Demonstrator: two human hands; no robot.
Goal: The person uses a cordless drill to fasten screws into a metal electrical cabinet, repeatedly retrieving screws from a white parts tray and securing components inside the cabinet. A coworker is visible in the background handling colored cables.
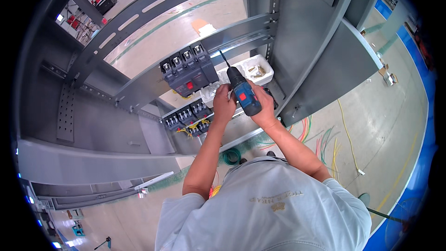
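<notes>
My right hand [264, 108] is wrapped round the grip of a blue and black cordless drill [243, 94]. Its long thin bit points away from me, the tip near a bare metal rail [241, 46] across the cabinet. Just left of the drill is my left hand [224, 103], fingers curled together; whatever they may hold is too small to tell. Beyond the hands, a white foam box [261, 70] holds small brass-coloured hardware. A large dark circuit breaker [190, 76] with a red button sits on the rail, left of the drill.
Grey cabinet framing surrounds the work, with a slotted crossbar [153, 2] at the far side and a side panel [302, 32] on the right. Smaller breakers [188, 117] with yellow wires sit lower down. Coloured wires [325, 146] and a green coil [231, 156] lie on the floor.
</notes>
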